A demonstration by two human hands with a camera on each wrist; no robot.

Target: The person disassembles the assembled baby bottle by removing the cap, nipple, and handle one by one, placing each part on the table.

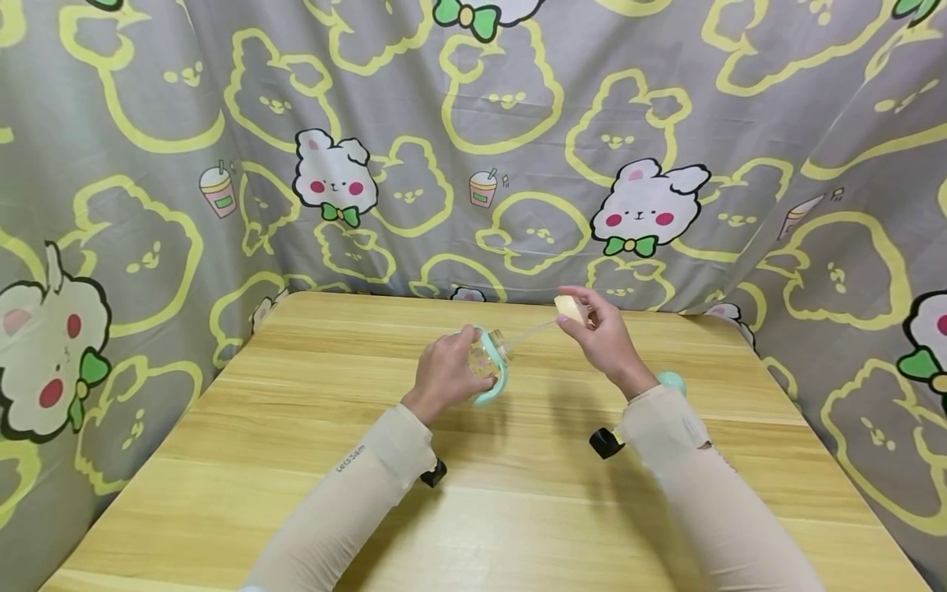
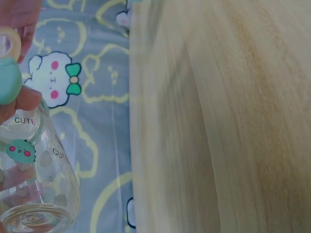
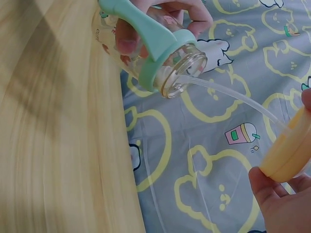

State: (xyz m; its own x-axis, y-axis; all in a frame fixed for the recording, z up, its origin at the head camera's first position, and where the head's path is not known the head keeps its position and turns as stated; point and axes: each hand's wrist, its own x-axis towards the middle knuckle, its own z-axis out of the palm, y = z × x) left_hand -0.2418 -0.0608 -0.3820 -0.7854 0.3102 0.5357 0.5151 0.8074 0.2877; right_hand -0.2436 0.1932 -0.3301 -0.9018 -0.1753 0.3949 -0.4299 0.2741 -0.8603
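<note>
My left hand (image 1: 442, 368) grips a clear baby bottle (image 3: 109, 34) with a mint-green handle ring (image 3: 154, 68) around its neck. The bottle is tilted, its open mouth (image 3: 197, 63) facing right. In the left wrist view the bottle's base (image 2: 36, 219) and a "CUTE" print show. Between its fingertips and thumb, my right hand (image 1: 608, 341) pinches a yellow bottle collar (image 3: 290, 148). From the collar a thin, bendy clear straw (image 3: 238, 96) runs left, its far end inside the bottle's mouth. Both parts are held above the table.
A mint-green rounded piece (image 1: 672, 381) lies on the wooden table (image 1: 296, 411), partly behind the right wrist. Black wrist-camera parts (image 1: 607, 443) hang under both sleeves. A grey cartoon-print curtain (image 1: 414, 107) closes off the table's back and sides.
</note>
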